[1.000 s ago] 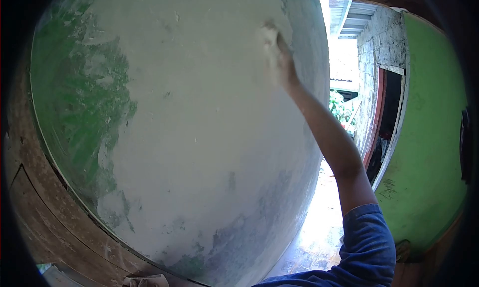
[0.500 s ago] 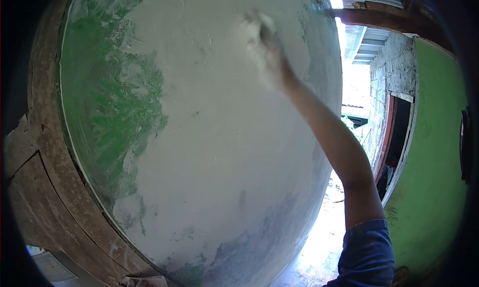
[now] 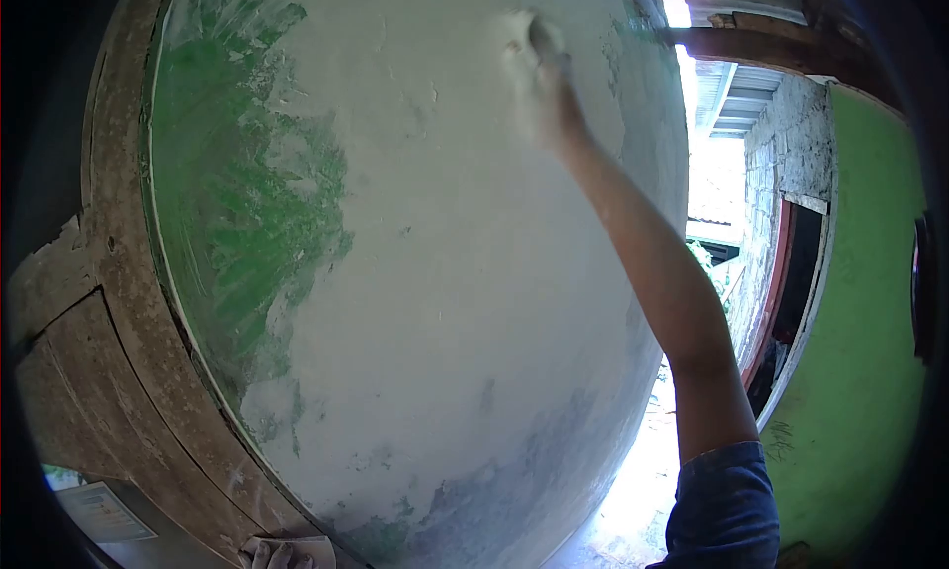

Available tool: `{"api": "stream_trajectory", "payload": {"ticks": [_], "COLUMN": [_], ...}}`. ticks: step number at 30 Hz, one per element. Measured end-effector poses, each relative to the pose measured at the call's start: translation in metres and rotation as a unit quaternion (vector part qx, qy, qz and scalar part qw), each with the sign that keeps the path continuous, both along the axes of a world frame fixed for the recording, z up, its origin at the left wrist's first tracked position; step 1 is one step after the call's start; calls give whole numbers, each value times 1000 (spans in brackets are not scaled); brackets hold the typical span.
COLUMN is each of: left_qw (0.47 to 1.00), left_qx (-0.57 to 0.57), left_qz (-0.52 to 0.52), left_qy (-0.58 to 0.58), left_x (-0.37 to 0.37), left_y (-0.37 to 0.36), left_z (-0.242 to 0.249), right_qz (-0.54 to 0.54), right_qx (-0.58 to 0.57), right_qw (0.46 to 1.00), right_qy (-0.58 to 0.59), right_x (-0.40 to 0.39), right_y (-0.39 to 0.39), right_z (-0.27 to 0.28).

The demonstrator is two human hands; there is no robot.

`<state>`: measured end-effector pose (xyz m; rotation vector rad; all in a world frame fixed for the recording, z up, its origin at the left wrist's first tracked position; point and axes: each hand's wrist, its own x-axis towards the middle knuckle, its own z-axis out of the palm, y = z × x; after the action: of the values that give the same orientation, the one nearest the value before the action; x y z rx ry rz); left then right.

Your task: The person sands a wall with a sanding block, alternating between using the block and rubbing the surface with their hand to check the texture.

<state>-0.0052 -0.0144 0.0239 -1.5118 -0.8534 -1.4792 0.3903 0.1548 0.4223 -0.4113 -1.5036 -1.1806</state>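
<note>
A tall wall fills the middle of the view, mostly coated in pale whitish-grey, with green paint showing on its left side. High on this wall is my right hand, at the end of a raised arm. The hand is smeared by motion and looks whitened; its fingers seem curled round a pale thing with a dark side, whose kind I cannot make out. Down at the bottom edge, partly cut off, my left hand has greyish fingers bent over a pale flat piece.
A worn wooden frame borders the wall on the left. To the right are a bright opening, a doorway with a red edge and a green wall. A wooden beam crosses at upper right. A paper sheet lies at lower left.
My right hand has shifted slightly right and up along the wall. The view has turned a little, so the wall and frame sit further right. The left hand shows a bit more.
</note>
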Motion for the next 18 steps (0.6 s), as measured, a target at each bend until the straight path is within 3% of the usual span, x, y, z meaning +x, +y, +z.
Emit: {"api": "stream_trajectory", "payload": {"ticks": [2, 3, 5, 9, 10, 12, 13, 15, 17, 18], "left_qw": [1000, 1000, 1000, 1000, 1000, 1000, 1000, 1000, 1000, 1000], "left_qx": [2, 8, 8, 4, 6, 6, 7, 7, 5, 6], "left_qz": [-2, -5, -4, -9, -7, -4, -3, -1, 0, 1], "left_qy": [4, 9, 13, 10, 6, 7, 8, 11, 15, 15], "left_x": [0, 0, -3, -3, -2, -4, -4, -5, -8, -9], "left_y": [0, 0, 2, 2, 1, 0, 1, 3, 4, 5], "left_z": [1, 2, 0, -1, 0, -2, -4, -9, -13, -16], "right_qz": [120, 122, 111, -107, -107, -32, -66, -29, 27, 27], "right_qx": [-141, -143, -17, 30, 29, -54, -27, 30, -94, -95], "right_qw": [962, 961, 981, 993, 993, 985, 981, 993, 994, 994], "right_qy": [202, 202, 158, -41, -42, -161, -179, -115, 53, 51], "right_x": [16, 13, -7, -91, -97, -103, -96, -59, -27, -25], "right_y": [12, 17, 31, -29, -39, -52, -49, -25, -13, -9], "right_z": [29, 29, 28, -67, -90, -117, -107, -65, -41, -48]}}
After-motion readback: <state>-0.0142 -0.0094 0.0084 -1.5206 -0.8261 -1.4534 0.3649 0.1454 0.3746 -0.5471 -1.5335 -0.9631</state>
